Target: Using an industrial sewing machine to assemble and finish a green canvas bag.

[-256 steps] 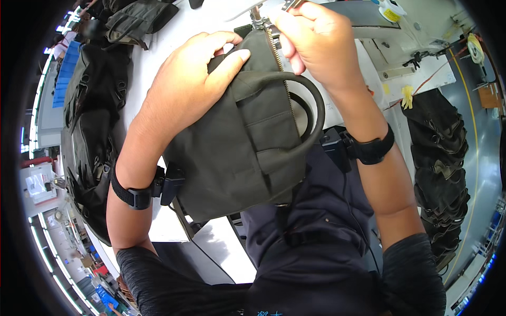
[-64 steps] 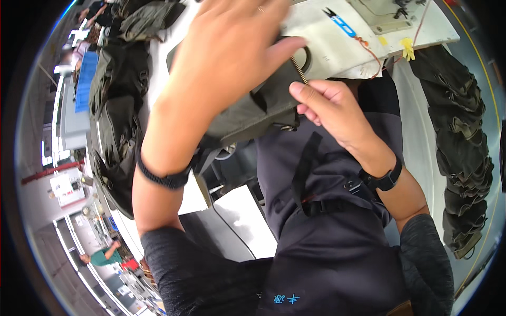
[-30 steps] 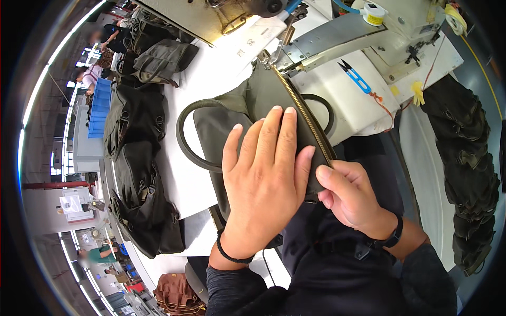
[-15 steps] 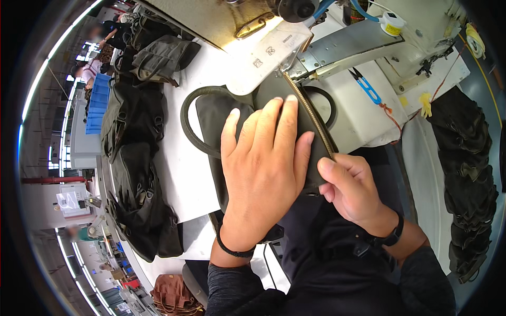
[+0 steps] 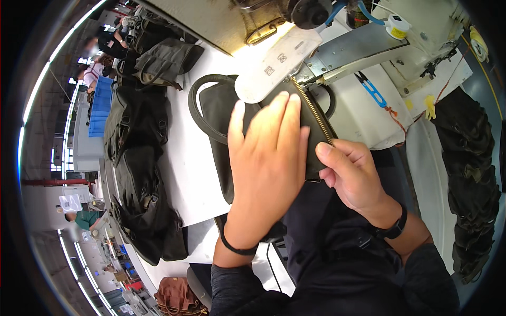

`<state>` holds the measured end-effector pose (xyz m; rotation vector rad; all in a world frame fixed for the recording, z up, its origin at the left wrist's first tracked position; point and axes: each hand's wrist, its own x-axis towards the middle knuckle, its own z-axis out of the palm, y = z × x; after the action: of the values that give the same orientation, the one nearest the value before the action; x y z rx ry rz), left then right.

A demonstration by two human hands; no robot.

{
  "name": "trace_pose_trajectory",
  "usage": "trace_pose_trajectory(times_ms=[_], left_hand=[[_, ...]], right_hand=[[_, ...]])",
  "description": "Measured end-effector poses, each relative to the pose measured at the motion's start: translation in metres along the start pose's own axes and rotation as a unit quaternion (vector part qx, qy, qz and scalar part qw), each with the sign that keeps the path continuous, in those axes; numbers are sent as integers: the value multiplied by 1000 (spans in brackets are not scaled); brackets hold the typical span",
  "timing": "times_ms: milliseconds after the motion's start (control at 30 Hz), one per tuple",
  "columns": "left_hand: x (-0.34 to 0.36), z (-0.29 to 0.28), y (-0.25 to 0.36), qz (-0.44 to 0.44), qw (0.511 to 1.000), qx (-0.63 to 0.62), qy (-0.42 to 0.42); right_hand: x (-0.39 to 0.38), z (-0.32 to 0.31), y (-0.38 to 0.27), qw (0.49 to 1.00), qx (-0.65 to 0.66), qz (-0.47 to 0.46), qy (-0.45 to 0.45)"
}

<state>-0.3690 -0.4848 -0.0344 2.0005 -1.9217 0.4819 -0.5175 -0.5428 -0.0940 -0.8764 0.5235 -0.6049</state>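
A dark olive fabric bag [image 5: 213, 102] with looped handles lies at the sewing machine's presser foot [image 5: 295, 76], its brass zipper [image 5: 311, 108] running down toward me. My left hand [image 5: 266, 158] rests on the bag left of the zipper, fingers stretched out. My right hand [image 5: 350, 171] pinches the bag's zipper edge at its near end, thumb on top. The white machine plate [image 5: 271, 68] overhangs the bag just beyond my left fingertips.
Blue thread snips [image 5: 371, 89] lie on the white table [image 5: 358, 129] at right. Piles of dark bags [image 5: 142, 195] line the left, beside blue bins [image 5: 100, 110]; more bags [image 5: 466, 184] hang at right. A brown bag [image 5: 176, 295] sits low left. Co-workers [image 5: 79, 218] are in the background.
Since about a second ago, the bag and both my hands have moved forward, toward the machine. Earlier my left hand was raised and blurred; now it lies on the bag.
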Motion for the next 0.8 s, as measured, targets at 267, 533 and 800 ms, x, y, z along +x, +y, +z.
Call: trace_pose_trajectory(times_ms=[267,533,800], left_hand=[[-3,3,-1,-8,1000,-15,-14],[5,19,-18,0,996,-54,64],[11,44,-43,46,975,-101,191]], right_hand=[[9,0,-2,1000,-13,-6,2],[33,6,-4,999,-16,-27,12],[58,10,-7,998,-44,-46,10]])
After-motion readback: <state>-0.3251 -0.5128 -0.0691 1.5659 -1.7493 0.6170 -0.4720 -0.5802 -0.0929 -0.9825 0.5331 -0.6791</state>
